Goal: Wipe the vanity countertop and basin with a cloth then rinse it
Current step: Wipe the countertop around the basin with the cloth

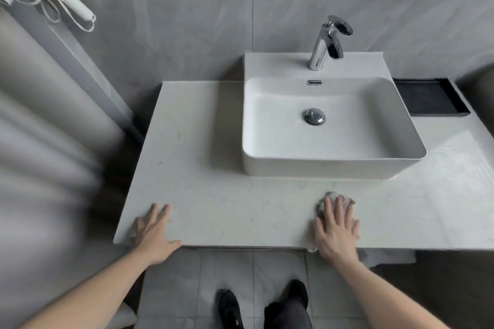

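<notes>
A pale marble-look countertop [213, 195] carries a white rectangular basin [374, 141] with a chrome drain plug [314, 116] and a chrome faucet [324, 43] behind it. My right hand [337, 232] lies flat with straight fingers on a small grey cloth [324, 201] near the counter's front edge, in front of the basin. Most of the cloth is hidden under the hand. My left hand [153, 232] rests flat on the front left corner of the countertop, fingers spread, holding nothing.
A black tray [430, 99] sits on the counter right of the basin. A grey curtain [53, 128] hangs along the left. A white handled tool with cord [76, 6] hangs at upper left. My feet [264, 307] stand on grey floor tiles below.
</notes>
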### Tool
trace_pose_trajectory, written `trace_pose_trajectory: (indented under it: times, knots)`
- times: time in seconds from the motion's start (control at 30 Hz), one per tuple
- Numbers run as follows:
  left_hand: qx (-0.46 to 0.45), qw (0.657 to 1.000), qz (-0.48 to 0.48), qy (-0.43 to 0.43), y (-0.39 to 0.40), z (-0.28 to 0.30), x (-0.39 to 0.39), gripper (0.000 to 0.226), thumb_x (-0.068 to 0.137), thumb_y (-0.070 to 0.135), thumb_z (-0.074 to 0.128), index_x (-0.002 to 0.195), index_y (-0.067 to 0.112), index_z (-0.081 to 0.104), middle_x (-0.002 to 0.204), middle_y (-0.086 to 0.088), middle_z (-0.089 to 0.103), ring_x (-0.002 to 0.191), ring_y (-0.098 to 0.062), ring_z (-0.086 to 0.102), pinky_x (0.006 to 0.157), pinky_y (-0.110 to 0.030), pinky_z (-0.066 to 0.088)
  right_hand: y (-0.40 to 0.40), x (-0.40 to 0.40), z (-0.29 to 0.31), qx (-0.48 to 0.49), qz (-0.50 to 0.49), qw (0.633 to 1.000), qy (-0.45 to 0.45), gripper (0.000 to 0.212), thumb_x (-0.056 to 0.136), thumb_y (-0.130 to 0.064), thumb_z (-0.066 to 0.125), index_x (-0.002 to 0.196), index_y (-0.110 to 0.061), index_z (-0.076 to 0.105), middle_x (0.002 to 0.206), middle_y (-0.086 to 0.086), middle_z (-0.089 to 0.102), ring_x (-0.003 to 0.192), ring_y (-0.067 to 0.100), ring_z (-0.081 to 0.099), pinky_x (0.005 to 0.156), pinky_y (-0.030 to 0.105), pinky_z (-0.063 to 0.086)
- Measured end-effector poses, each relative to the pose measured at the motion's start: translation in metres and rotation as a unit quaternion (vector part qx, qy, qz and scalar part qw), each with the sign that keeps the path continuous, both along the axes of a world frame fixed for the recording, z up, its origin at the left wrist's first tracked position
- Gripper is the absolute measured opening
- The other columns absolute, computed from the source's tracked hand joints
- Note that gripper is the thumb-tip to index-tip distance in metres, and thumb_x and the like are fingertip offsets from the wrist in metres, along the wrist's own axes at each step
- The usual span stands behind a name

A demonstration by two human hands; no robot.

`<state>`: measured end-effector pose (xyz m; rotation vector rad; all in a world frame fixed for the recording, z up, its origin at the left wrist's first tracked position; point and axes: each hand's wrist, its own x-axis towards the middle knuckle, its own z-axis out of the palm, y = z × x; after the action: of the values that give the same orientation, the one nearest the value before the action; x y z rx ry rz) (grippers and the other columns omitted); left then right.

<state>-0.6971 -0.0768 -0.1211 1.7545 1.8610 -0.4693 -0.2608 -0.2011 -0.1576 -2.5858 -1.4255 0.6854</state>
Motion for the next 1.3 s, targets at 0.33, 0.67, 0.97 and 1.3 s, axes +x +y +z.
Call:
trace_pose_trajectory:
  times: [0.33, 0.67, 0.97, 1.3]
  knots:
    - [0.021, 1.0, -0.008, 0.004, 0.005, -0.01, -0.006, 0.114, 0.072, 0.059, 0.074, 0.157, 0.038, 0.002, 0.166, 0.01, -0.011, 0.147, -0.046, 0.003, 0.114, -0.06, 0.031, 0.034, -0.168, 0.001, 0.142, 0.229, 0.95, 0.16, 0.088, 0.077, 0.004, 0.037, 0.158, -0.029, 0.031, 0.167, -0.011, 0.018, 0.156, 0.006, 0.001, 0.127, 0.041, 0.012]
    - [0.036, 0.999, -0.001, 0.003, 0.001, -0.001, 0.003, 0.105, 0.077, 0.052, 0.075, 0.155, 0.037, 0.007, 0.163, 0.008, -0.009, 0.144, -0.046, 0.005, 0.111, -0.053, 0.039, 0.014, 0.03, 0.013, 0.036, -0.023, 0.999, 0.009, 0.054, 0.105, -0.03, 0.036, 0.159, -0.033, 0.026, 0.17, 0.003, 0.009, 0.157, 0.033, 0.0, 0.126, 0.051, 0.012]
    - [0.034, 0.999, -0.016, 0.019, 0.001, -0.003, 0.002, 0.105, 0.078, 0.055, 0.074, 0.154, 0.039, 0.003, 0.164, 0.007, -0.012, 0.146, -0.045, 0.003, 0.113, -0.058, 0.034, 0.029, -0.151, -0.003, 0.088, 0.065, 0.993, 0.031, 0.072, 0.102, -0.032, 0.039, 0.161, -0.037, -0.002, 0.168, -0.004, -0.02, 0.153, 0.019, -0.024, 0.125, 0.05, -0.009]
    - [0.009, 1.0, -0.008, 0.011, 0.001, 0.001, -0.002, 0.108, 0.078, 0.06, 0.071, 0.155, 0.042, -0.003, 0.164, 0.011, -0.018, 0.149, -0.043, -0.003, 0.113, -0.059, 0.032, 0.053, -0.221, 0.033, 0.014, 0.258, 0.959, 0.114, 0.075, 0.094, -0.031, 0.041, 0.161, -0.037, 0.007, 0.167, -0.006, -0.019, 0.151, 0.022, -0.024, 0.124, 0.05, -0.012]
